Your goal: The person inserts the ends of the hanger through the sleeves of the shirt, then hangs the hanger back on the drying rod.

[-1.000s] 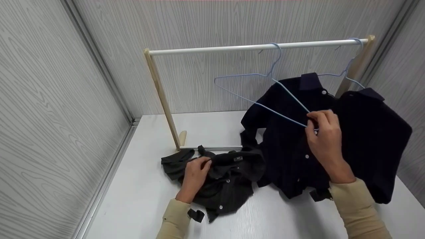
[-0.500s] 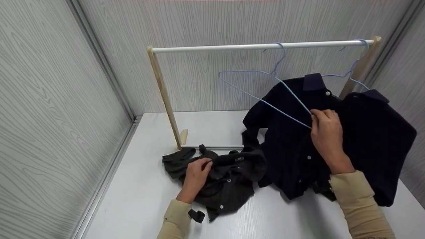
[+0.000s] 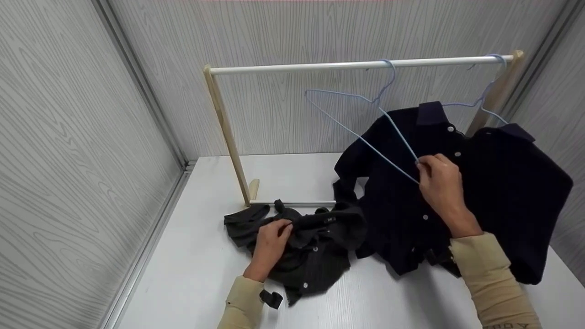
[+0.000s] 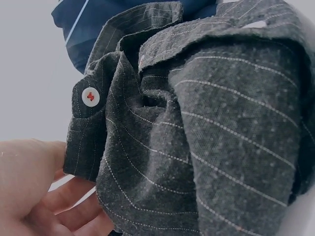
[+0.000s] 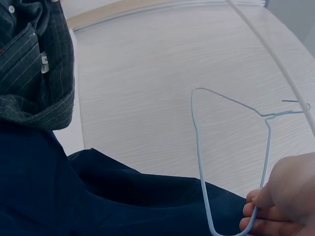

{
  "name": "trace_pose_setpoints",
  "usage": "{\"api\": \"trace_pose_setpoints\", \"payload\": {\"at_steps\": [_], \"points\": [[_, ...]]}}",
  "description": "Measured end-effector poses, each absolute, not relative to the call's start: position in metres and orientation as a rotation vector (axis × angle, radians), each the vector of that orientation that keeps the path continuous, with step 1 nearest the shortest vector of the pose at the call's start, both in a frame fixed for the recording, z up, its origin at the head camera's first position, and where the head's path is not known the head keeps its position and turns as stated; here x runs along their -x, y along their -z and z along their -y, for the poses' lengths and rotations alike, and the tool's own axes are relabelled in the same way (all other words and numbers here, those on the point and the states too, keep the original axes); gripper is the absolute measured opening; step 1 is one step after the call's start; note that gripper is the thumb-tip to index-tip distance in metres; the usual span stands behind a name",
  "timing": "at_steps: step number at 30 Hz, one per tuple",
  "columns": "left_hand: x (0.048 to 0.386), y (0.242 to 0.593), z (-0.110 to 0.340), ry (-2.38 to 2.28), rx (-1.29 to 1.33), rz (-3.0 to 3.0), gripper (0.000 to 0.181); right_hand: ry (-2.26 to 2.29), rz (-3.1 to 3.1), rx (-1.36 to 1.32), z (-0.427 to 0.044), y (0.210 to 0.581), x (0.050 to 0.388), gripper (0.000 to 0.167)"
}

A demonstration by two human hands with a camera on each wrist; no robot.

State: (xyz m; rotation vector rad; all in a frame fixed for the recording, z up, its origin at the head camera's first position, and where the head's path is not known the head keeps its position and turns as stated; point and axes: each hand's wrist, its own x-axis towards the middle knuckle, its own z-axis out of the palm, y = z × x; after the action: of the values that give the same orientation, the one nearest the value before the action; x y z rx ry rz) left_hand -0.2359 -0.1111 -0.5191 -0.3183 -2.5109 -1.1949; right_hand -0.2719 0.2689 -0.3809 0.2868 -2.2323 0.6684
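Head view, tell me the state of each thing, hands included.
Dark gray pinstriped shirt: crumpled on the white table
Navy button-up shirt: hanging from a blue hanger
Bare blue wire hanger: hooked on the rack's rail, tilted
Garment rack: upright
Left hand: pinching the pinstriped shirt
Right hand: gripping the bare hanger

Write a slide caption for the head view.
Left fingers hold a dark grey shirt on a white table; right fingers grip a bare blue hanger hooked over a white rail.
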Motion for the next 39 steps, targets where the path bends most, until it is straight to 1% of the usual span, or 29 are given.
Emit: {"api": "trace_pose_setpoints", "payload": {"at_steps": [12, 31, 39], "points": [[0.236, 0.521, 0.109, 1.202, 0.316, 2.526, 0.015, -0.744, 2.191, -0.278, -0.27, 0.378, 0.272, 0.008], [0.235, 0.525, 0.109, 1.195, 0.283, 2.553, 0.016, -0.757, 2.142, -0.227, -0.275, 0.373, 0.258, 0.01], [0.235, 0.522, 0.108, 1.199, 0.277, 2.542, 0.014, -0.733, 2.157, -0.255, -0.283, 0.384, 0.25, 0.009]]}}
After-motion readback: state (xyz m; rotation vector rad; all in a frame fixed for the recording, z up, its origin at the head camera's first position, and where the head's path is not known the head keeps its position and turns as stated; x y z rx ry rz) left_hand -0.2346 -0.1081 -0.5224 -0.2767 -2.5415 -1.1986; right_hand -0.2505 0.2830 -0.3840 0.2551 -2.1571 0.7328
